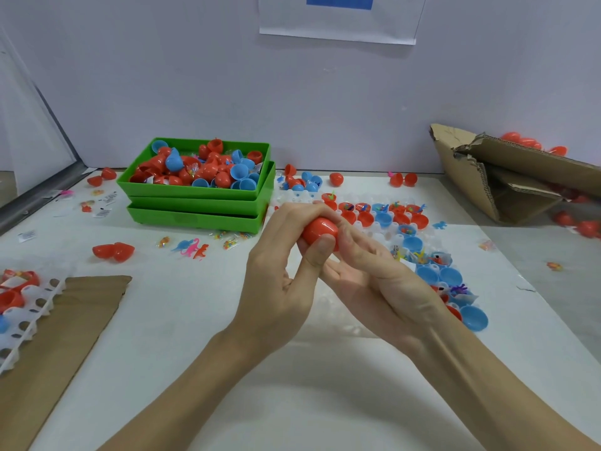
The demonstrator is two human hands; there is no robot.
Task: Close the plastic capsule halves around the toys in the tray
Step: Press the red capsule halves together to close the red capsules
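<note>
Grip on the red capsule (320, 234) is shared: the left hand (286, 268) is curled round it from nine o'clock, thumb pressed across its near face, while the fingers of the right hand (374, 278) are wrapped round its far side from three o'clock. The capsule is held in the air above the desk (201, 320), just short of the white tray (380, 234) at one o'clock, where open red and blue halves (426, 275) are seated with small toys in them.

Whether the two halves are fully snapped cannot be told, since the seam is covered by fingers. If the squeeze is applied off-axis, the rims could be seated crooked and a toy or its wrapper pinched in the joint, so the capsule would spring open later. A smooth shell pressed hard between thumb and fingers could also be shot out of the hands toward the stacked green bins (198, 190) at eleven o'clock. When it is set down, neighbouring open halves could be knocked and their toys spilled.
</note>
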